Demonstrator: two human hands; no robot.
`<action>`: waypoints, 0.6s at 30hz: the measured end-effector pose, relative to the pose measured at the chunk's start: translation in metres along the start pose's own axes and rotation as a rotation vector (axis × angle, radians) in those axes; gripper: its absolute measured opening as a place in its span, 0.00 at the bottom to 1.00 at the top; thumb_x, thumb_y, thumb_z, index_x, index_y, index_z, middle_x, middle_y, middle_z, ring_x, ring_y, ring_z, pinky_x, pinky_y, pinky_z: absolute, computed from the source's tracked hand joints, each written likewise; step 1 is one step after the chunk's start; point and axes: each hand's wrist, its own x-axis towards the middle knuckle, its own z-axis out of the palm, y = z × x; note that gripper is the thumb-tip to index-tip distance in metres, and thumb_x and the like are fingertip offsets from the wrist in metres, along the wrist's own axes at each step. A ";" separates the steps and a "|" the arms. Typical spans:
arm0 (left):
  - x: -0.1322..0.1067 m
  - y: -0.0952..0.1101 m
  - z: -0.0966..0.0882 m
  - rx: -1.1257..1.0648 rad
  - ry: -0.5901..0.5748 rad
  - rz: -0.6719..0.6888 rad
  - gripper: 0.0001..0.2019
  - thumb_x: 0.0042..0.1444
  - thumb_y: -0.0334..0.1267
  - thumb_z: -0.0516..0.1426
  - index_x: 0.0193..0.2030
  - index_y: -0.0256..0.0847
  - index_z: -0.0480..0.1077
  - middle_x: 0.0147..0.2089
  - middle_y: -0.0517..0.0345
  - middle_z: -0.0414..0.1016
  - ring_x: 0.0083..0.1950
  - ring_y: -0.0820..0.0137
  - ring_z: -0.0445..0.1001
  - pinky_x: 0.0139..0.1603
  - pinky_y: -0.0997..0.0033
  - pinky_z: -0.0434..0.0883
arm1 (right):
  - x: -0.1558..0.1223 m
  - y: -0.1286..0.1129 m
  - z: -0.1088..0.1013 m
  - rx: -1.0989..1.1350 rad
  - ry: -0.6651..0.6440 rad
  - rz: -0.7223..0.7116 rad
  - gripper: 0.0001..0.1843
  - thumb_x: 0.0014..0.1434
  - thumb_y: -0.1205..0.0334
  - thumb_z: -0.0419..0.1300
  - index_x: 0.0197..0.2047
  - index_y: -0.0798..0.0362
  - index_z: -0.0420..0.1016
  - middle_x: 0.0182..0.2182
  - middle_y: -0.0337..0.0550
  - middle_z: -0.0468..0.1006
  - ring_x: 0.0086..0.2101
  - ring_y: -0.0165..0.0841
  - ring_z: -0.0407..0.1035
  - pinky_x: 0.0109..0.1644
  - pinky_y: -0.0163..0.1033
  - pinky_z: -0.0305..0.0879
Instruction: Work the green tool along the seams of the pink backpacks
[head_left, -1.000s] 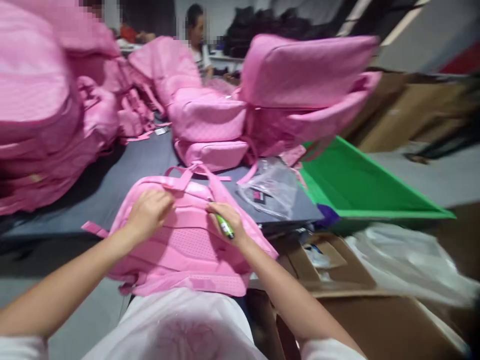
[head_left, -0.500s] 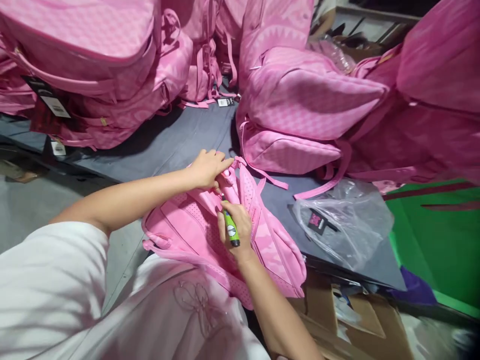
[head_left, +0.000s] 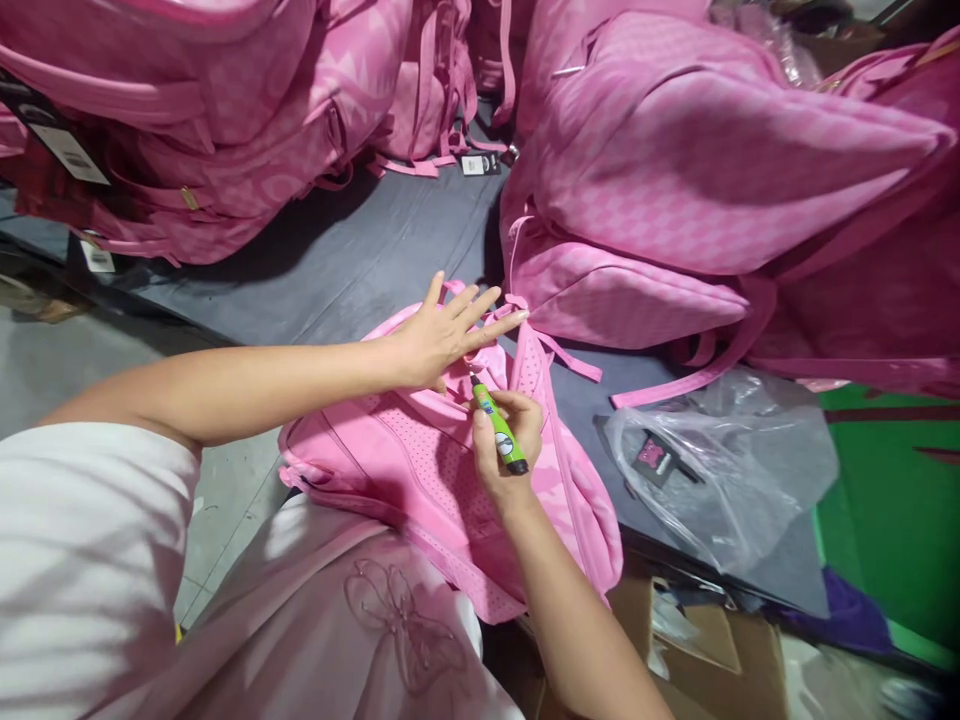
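Observation:
A pink backpack [head_left: 397,440] lies at the table's front edge, leaning against my body, with its dotted padded back panel facing up. My left hand [head_left: 444,340] rests on its top end with the fingers spread. In my right hand [head_left: 508,440] is a green marker pen [head_left: 495,424] with a black end. Its dark tip points up and away, close beside my left hand at the backpack's top. Whether the tip touches the fabric, I cannot tell.
Large pink backpacks [head_left: 652,170] stand at the right, and more pink backpacks [head_left: 247,130] at the left with tags hanging. A clear plastic bag [head_left: 757,470] with a black tag lies on the dark table [head_left: 322,300]. Below it is a cardboard box [head_left: 727,640].
My left hand has opened, its fingers now spread over the backpack's top. My right hand with the marker pen has shifted right in view. The camera view has moved nearer the table.

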 end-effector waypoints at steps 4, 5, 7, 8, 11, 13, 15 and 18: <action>0.001 0.004 -0.001 0.009 -0.008 -0.026 0.54 0.56 0.48 0.63 0.78 0.43 0.31 0.74 0.38 0.54 0.65 0.45 0.64 0.65 0.43 0.59 | 0.009 -0.004 -0.012 -0.024 -0.092 0.001 0.15 0.64 0.58 0.62 0.52 0.50 0.73 0.44 0.48 0.83 0.38 0.38 0.79 0.44 0.44 0.76; 0.001 0.005 -0.001 0.010 0.002 -0.021 0.51 0.58 0.47 0.62 0.78 0.43 0.32 0.74 0.38 0.56 0.63 0.46 0.65 0.64 0.44 0.60 | 0.013 -0.008 -0.018 -0.057 -0.134 -0.028 0.14 0.64 0.59 0.62 0.53 0.50 0.75 0.45 0.48 0.83 0.39 0.38 0.79 0.45 0.45 0.76; 0.000 0.006 -0.002 0.012 0.016 -0.015 0.46 0.62 0.46 0.58 0.78 0.41 0.35 0.73 0.39 0.57 0.63 0.47 0.65 0.63 0.45 0.60 | 0.022 -0.016 -0.029 -0.124 -0.255 -0.090 0.14 0.64 0.59 0.62 0.53 0.49 0.77 0.45 0.47 0.84 0.42 0.38 0.79 0.48 0.46 0.75; 0.000 0.007 -0.002 0.012 0.015 -0.016 0.44 0.63 0.46 0.57 0.78 0.40 0.37 0.73 0.39 0.57 0.63 0.47 0.64 0.63 0.45 0.60 | 0.026 -0.021 -0.034 -0.142 -0.320 -0.105 0.14 0.64 0.59 0.62 0.52 0.49 0.78 0.45 0.46 0.84 0.43 0.39 0.79 0.49 0.46 0.75; 0.002 0.007 -0.003 -0.002 -0.001 -0.021 0.42 0.64 0.45 0.56 0.78 0.38 0.39 0.73 0.38 0.57 0.63 0.46 0.64 0.63 0.44 0.60 | 0.041 -0.031 -0.041 -0.160 -0.452 -0.075 0.13 0.66 0.57 0.60 0.51 0.49 0.79 0.45 0.45 0.84 0.44 0.38 0.79 0.50 0.46 0.74; 0.003 0.006 -0.004 -0.018 -0.014 -0.028 0.42 0.63 0.43 0.57 0.78 0.36 0.40 0.73 0.38 0.57 0.63 0.46 0.64 0.64 0.44 0.59 | 0.051 -0.036 -0.041 -0.199 -0.497 -0.047 0.13 0.65 0.58 0.59 0.50 0.49 0.79 0.44 0.44 0.85 0.42 0.38 0.79 0.49 0.45 0.73; 0.005 0.007 -0.006 -0.035 -0.033 -0.040 0.42 0.62 0.41 0.58 0.77 0.35 0.41 0.73 0.37 0.57 0.64 0.45 0.64 0.64 0.43 0.59 | 0.062 -0.041 -0.042 -0.278 -0.569 -0.029 0.12 0.63 0.59 0.59 0.48 0.50 0.78 0.40 0.43 0.85 0.38 0.37 0.78 0.44 0.42 0.73; 0.006 0.007 -0.009 -0.062 -0.065 -0.055 0.40 0.63 0.40 0.57 0.77 0.35 0.43 0.74 0.37 0.56 0.64 0.45 0.64 0.64 0.43 0.59 | 0.079 -0.047 -0.048 -0.416 -0.751 -0.026 0.10 0.60 0.60 0.61 0.44 0.49 0.80 0.35 0.41 0.84 0.32 0.35 0.77 0.37 0.39 0.70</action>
